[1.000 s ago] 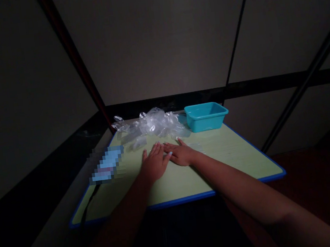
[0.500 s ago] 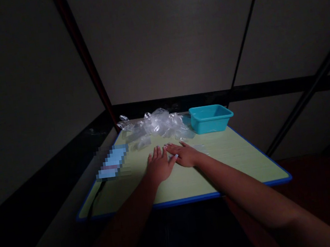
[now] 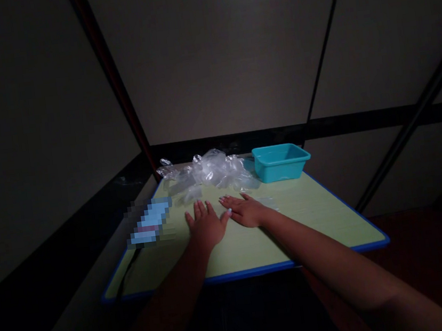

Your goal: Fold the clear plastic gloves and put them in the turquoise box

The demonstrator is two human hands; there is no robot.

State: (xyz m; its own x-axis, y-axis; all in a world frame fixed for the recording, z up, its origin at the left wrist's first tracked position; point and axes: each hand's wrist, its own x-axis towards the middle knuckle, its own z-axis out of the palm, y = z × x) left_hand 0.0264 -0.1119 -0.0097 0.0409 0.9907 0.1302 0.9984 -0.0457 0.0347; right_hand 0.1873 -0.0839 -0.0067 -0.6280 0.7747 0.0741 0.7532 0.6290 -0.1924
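My left hand [image 3: 207, 227] lies palm down on the pale green tabletop [image 3: 312, 224], its fingers spread. To its right, my right hand [image 3: 246, 210] rests flat, fingers stretched toward the left. A thin clear plastic piece [image 3: 266, 203] shows from under the right hand; most of it is covered, so its exact kind is hard to tell. The tip of my left thumb is close to the right hand or touching it. Beyond both hands sits a heap of crumpled clear plastic bags [image 3: 215, 169].
A turquoise plastic basin [image 3: 281, 169] stands at the back right, beside the heap. At the left edge lies a blurred light-blue object [image 3: 151, 221] with a black strap [image 3: 127, 273]. The table has a blue rim [image 3: 254, 272], and walls rise behind and to the left.
My left hand has slid left, away from the right hand, and its fingers have spread wider. The right hand has stayed nearly in place.
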